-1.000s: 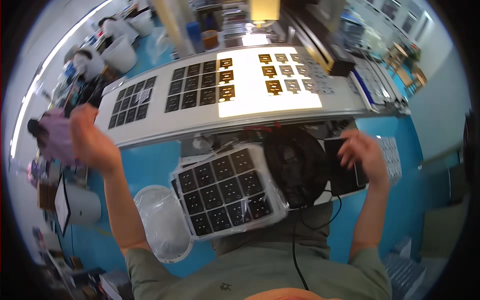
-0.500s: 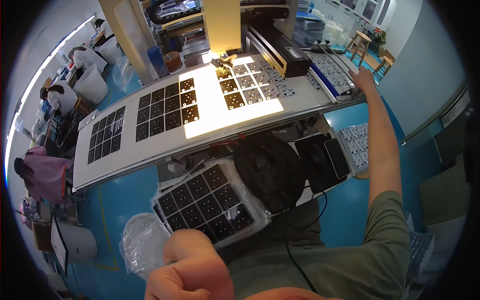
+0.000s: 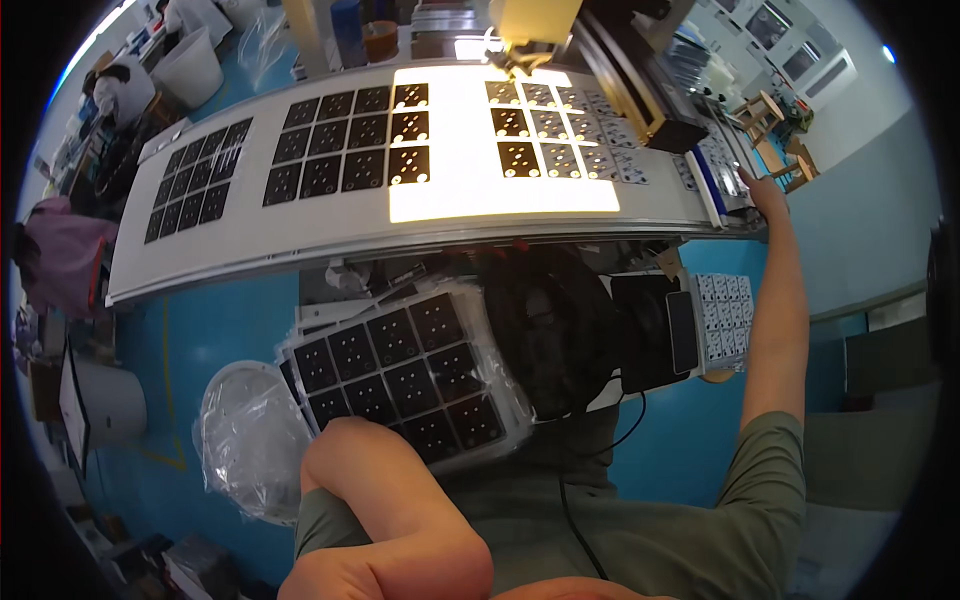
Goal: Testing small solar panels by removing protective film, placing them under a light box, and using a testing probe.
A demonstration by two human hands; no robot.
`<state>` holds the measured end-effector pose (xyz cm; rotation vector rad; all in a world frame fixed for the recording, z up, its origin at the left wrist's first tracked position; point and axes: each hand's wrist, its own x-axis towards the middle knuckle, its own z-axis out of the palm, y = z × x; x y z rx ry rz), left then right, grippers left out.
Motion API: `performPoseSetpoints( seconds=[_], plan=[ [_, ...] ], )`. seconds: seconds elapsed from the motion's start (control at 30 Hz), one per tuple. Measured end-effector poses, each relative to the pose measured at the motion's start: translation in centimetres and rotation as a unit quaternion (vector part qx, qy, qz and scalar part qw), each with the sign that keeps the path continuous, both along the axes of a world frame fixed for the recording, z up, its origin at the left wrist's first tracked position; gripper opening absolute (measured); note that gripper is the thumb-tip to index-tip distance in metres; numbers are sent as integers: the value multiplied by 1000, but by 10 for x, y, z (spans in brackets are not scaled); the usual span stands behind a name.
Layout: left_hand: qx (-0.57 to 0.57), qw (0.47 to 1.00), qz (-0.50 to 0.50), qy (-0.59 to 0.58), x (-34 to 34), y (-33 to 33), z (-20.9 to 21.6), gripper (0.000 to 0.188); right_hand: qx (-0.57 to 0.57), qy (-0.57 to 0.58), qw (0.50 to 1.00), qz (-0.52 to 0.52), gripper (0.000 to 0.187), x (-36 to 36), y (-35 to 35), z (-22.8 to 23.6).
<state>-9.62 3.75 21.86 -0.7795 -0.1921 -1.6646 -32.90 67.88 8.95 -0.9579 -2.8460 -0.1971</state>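
Note:
My right arm reaches to the far right end of the machine bed. There my right hand [image 3: 766, 196] has its fingers closed at the edge of a tray [image 3: 738, 190] of small patterned pieces, beside a blue-and-white bar [image 3: 706, 188]. What those fingers hold is too small to make out. My left arm is bent sharply at the lower edge, and the left hand [image 3: 335, 578] is folded back toward me with its fingers hidden. Close to that elbow lies a plastic-wrapped stack of black square cards [image 3: 410, 385], each dotted with small light marks.
Rows of black cards [image 3: 325, 150] lie on the long white bed [image 3: 235, 235], partly over a bright panel [image 3: 455, 195]. Above it hangs a yellow-lit machine head [image 3: 520, 55]. A black round seat-like object [image 3: 545, 335], phone [image 3: 682, 333] and plastic-lined bin [image 3: 250, 440] are nearer.
The view has swung, so the bed sits higher and flatter in the picture. My right hand stays at the bed's right end. More of my bent left arm shows.

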Motion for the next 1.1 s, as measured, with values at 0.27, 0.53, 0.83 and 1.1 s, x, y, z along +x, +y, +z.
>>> performPoseSetpoints(
  seconds=[0.27, 0.53, 0.83, 1.1],
  plan=[
    [34, 997, 25, 58, -13, -14, 5, 20, -14, -46, 998, -28, 107, 0, 0, 1],
    [-13, 999, 18, 39, -9, -16, 4, 19, -202, -63, 977, -17, 102, -10, -26, 13],
    [-29, 999, -6, 22, -10, -18, 0, 21, -117, -72, 987, -81, 110, -10, -28, 14],
    [-1, 997, 18, 69, -18, -16, 3, 21, -80, -77, 990, -86, 111, -11, -12, 10]
  ],
)
